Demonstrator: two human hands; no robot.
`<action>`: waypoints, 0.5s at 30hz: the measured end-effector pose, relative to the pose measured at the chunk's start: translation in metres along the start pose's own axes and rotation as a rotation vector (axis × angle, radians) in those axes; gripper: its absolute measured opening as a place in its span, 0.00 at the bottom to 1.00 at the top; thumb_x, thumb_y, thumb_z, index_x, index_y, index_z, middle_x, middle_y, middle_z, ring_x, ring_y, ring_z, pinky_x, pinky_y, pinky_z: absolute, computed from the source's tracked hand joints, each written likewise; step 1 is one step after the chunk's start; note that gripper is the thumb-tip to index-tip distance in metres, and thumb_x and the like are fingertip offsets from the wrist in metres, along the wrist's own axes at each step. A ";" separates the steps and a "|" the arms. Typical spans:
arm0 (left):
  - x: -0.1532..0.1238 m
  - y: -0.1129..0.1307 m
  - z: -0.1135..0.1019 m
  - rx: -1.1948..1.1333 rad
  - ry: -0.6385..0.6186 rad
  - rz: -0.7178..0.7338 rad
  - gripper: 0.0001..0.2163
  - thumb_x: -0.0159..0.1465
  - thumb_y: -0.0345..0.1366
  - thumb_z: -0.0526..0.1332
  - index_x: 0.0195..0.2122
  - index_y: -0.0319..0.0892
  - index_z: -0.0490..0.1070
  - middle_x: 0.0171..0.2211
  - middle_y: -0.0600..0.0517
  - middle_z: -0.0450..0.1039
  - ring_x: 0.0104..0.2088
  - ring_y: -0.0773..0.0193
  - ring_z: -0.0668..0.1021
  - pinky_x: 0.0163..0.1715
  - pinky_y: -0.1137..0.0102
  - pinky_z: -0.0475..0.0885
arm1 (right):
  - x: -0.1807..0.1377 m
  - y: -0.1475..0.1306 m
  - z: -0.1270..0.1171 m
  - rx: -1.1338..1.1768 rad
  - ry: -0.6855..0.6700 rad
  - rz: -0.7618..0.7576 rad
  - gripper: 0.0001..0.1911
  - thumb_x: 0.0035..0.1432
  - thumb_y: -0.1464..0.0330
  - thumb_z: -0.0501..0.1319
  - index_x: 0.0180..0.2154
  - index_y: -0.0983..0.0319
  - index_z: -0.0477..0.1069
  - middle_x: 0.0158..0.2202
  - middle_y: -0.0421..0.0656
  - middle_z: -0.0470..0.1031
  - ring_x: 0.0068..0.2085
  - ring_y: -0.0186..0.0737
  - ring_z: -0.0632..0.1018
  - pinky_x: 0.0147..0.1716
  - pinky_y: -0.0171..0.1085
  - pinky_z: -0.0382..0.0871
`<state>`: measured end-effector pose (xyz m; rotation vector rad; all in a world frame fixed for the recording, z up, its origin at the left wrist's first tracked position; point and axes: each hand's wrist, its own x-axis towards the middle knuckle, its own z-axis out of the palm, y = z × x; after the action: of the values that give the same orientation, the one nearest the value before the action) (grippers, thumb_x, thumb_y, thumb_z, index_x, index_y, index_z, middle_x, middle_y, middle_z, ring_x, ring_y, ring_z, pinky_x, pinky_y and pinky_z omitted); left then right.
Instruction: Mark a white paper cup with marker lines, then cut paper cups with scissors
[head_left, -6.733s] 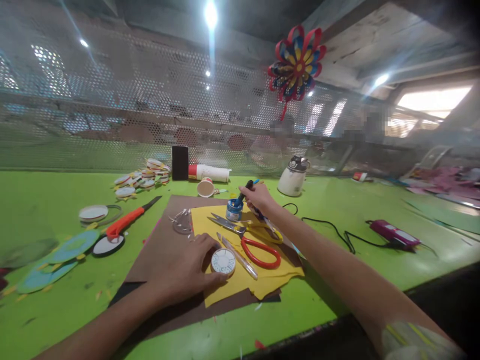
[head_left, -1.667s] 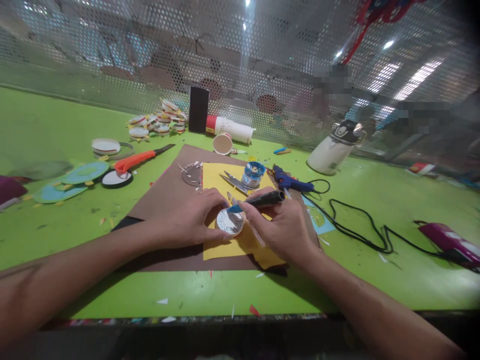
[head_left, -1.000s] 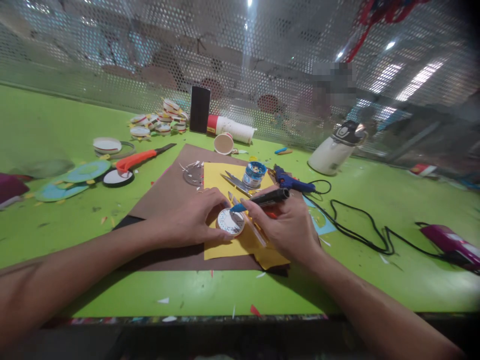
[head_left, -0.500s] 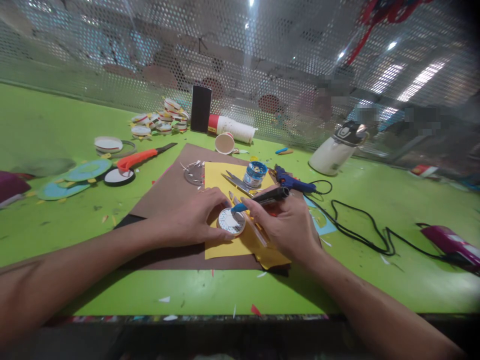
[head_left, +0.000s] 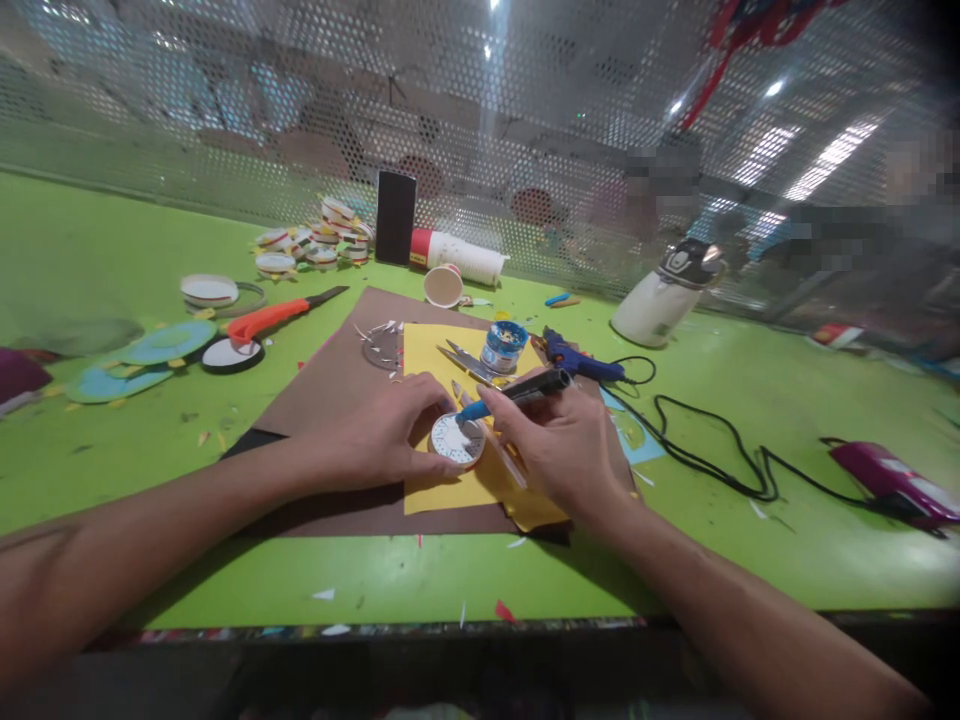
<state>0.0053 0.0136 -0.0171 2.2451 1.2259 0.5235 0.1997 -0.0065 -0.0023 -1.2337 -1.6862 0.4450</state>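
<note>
My left hand [head_left: 375,432] pinches the edge of a small white round disc [head_left: 456,441], which looks like the cut-off base of a paper cup. Small blue marks speckle the disc's face, mostly around its rim. A marker pen [head_left: 517,394], blue at the front and black at the back, is gripped in my right hand [head_left: 574,440], its tip at the disc's upper face. Both hands rest over a yellow sheet [head_left: 431,495] on a brown board [head_left: 322,370]. Beneath my right hand, a clear stick and the scissors' [head_left: 469,362] handles are partly hidden.
Behind the hands stand a blue-lidded jar [head_left: 504,347] and a blue glue gun [head_left: 581,358], its black cord running right. An orange-handled cutter [head_left: 266,318] lies left. Decorated cup bases [head_left: 322,240], a dark phone-like slab [head_left: 395,217], stacked paper cups [head_left: 465,257] and a white kettle-like container [head_left: 656,305] stand farther back.
The whole view has shifted slightly. My hands keep the same grips, and the marker tip stays at nearly the same part of the disc.
</note>
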 end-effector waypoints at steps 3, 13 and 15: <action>0.000 0.001 0.000 -0.006 0.005 -0.007 0.19 0.55 0.48 0.67 0.41 0.41 0.69 0.37 0.51 0.69 0.36 0.57 0.71 0.35 0.65 0.64 | 0.000 0.002 -0.001 0.036 0.055 -0.070 0.16 0.54 0.63 0.67 0.20 0.63 0.72 0.18 0.38 0.74 0.20 0.32 0.71 0.20 0.30 0.64; -0.002 0.004 -0.002 -0.008 -0.008 -0.052 0.19 0.55 0.48 0.67 0.41 0.40 0.68 0.34 0.51 0.68 0.33 0.59 0.70 0.31 0.66 0.63 | 0.002 0.006 -0.002 -0.085 0.054 -0.172 0.16 0.55 0.62 0.68 0.22 0.66 0.75 0.17 0.40 0.73 0.19 0.31 0.69 0.20 0.31 0.64; -0.002 0.005 -0.002 -0.017 -0.011 -0.051 0.19 0.54 0.48 0.67 0.41 0.41 0.68 0.34 0.51 0.68 0.33 0.59 0.70 0.31 0.66 0.63 | 0.001 0.007 -0.001 -0.088 0.064 -0.184 0.15 0.55 0.63 0.68 0.23 0.66 0.77 0.17 0.41 0.75 0.19 0.32 0.70 0.21 0.31 0.65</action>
<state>0.0061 0.0104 -0.0129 2.1937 1.2654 0.4997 0.2045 -0.0026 -0.0065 -1.1299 -1.7616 0.2202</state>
